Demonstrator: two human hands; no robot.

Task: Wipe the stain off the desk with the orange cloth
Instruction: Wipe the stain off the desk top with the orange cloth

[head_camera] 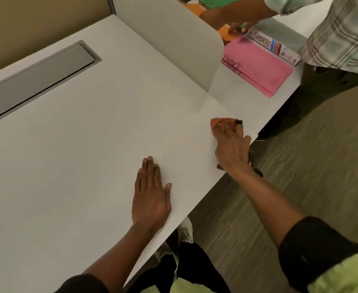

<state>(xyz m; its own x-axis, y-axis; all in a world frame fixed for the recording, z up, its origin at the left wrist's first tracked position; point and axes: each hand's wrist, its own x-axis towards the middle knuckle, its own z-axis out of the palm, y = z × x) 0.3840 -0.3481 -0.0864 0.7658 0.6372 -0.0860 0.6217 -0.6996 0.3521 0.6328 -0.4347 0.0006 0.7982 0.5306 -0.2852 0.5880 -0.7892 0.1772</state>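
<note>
My right hand [232, 148] presses the orange cloth [217, 122] onto the white desk [78, 134] near its right edge. Most of the cloth is hidden under my fingers, and only an orange corner shows past the fingertips. A small dark mark [238, 122] shows at the fingertips beside the cloth; I cannot tell whether it is the stain. My left hand [151, 193] lies flat on the desk, palm down, fingers together, holding nothing.
A grey cable-tray flap [36, 79] is set into the desk at the back left. A rounded white divider [173, 39] stands behind. Beyond it, another person's hand [237, 24] touches coloured folders, a pink one [258, 68] nearest. The floor [300, 166] lies right of the desk.
</note>
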